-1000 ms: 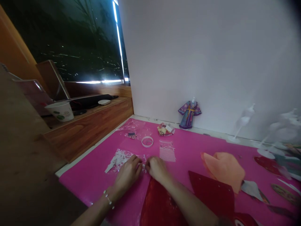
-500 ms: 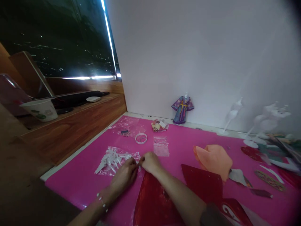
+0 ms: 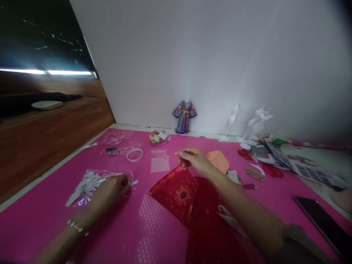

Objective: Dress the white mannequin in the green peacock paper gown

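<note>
Red fabric with a flower pattern (image 3: 183, 194) is raised at one corner beneath my right hand (image 3: 191, 159), whose fingers pinch that corner. On the left, my left hand (image 3: 117, 185) is curled at the edge of a clear plastic bag of white strips (image 3: 88, 185). Its fingers are closed, and what they hold is hidden. A thin white strip end shows just beyond them. More dark red fabric (image 3: 217, 234) spreads below my right forearm.
A white ring (image 3: 134, 155), a sheet of small beads (image 3: 160, 161) and peach fabric (image 3: 218, 161) lie on the pink mat. A small purple robe (image 3: 184, 116) stands by the wall. White mannequins (image 3: 232, 119) and a dark phone (image 3: 324, 223) are to the right.
The view has turned right. My hands have moved apart; my right hand has lifted a corner of the patterned red fabric, while my left hand stays by the bag.
</note>
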`<state>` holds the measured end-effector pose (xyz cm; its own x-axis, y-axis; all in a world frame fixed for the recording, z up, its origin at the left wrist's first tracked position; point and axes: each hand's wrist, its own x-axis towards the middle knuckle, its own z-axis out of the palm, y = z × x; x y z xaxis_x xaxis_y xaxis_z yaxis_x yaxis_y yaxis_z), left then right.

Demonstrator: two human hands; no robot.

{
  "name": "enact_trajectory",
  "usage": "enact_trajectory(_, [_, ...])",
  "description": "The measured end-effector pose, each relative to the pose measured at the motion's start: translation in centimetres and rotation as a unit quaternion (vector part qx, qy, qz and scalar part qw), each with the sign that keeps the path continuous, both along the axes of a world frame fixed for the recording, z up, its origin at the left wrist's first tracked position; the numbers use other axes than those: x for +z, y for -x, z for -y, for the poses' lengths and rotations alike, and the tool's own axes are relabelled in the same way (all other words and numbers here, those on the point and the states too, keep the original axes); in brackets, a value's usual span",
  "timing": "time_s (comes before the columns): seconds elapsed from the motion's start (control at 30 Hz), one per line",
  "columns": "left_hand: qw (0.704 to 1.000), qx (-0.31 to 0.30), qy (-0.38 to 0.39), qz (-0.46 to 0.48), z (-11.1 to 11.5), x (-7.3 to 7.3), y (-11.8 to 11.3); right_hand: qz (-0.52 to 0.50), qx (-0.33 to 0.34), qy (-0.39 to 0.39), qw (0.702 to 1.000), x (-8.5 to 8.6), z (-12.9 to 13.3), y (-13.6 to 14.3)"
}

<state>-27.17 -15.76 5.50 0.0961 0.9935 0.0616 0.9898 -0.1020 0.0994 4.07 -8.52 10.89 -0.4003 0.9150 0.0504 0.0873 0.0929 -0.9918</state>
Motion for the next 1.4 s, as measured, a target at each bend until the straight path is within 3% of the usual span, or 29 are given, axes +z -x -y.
enact_trajectory(0.1, [0.998,0.001,-0.054,-0.037,0.1,1.3,-1.5,-0.051,-0.001,0.031,0.998,-1.8,-0.2,-0.7])
enact_trajectory(0.2, [0.994,-0.048,-0.092,-0.031,0.7,1.8,-5.3,-0.086,0.001,0.048,0.995,-3.5,-0.7,0.5])
enact_trajectory(0.27, [0.978,-0.197,-0.062,0.020,1.3,1.0,-8.6,-0.100,0.003,0.048,0.994,-3.9,-1.0,1.1])
enact_trajectory(0.33, [0.954,-0.299,-0.007,0.035,2.1,-0.5,-11.2,-0.101,-0.005,0.032,0.994,-3.7,-1.4,0.8])
enact_trajectory(0.43, [0.958,-0.286,-0.019,-0.017,3.5,-3.0,-12.0,-0.068,-0.044,-0.013,0.997,-3.3,-1.1,-2.1])
enact_trajectory(0.53, [0.967,-0.241,-0.064,-0.052,5.0,-4.4,-9.9,0.026,-0.069,-0.061,0.995,-4.0,1.6,-6.9])
enact_trajectory(0.67, [0.964,-0.224,-0.106,-0.095,6.2,-3.8,-8.1,0.161,-0.035,-0.098,0.981,-6.9,7.8,-11.9])
enact_trajectory(0.7, [0.966,-0.212,-0.102,-0.104,6.3,-3.4,-8.4,0.248,0.006,-0.139,0.959,-7.6,9.1,-12.8])
enact_trajectory(0.8, [0.972,-0.165,-0.090,-0.141,6.1,-2.0,-10.3,0.410,0.046,-0.197,0.889,-8.9,11.7,-14.9])
enact_trajectory(0.9, [0.977,-0.175,-0.065,-0.108,5.6,-1.1,-13.2,0.440,-0.025,-0.220,0.870,-8.7,13.4,-17.0])
enact_trajectory(0.97, [0.975,-0.219,-0.028,-0.023,5.1,-0.9,-15.4,0.436,-0.059,-0.214,0.872,-8.2,14.8,-18.2])
enact_trajectory(1.07, [0.942,-0.321,0.030,0.091,3.7,-1.4,-19.0,0.465,-0.037,-0.175,0.867,-7.6,17.0,-19.2])
enact_trajectory(1.17, [0.913,-0.383,0.082,0.115,1.4,-2.4,-22.0,0.499,-0.011,-0.173,0.849,-7.7,18.6,-19.4])
enact_trajectory(1.27, [0.928,-0.350,0.111,0.066,-0.6,-3.0,-23.1,0.504,-0.024,-0.211,0.837,-8.3,19.3,-19.9])
enact_trajectory(1.4, [0.945,-0.310,0.103,0.018,-1.1,-3.3,-21.6,0.487,-0.063,-0.275,0.826,-9.3,20.1,-21.9])
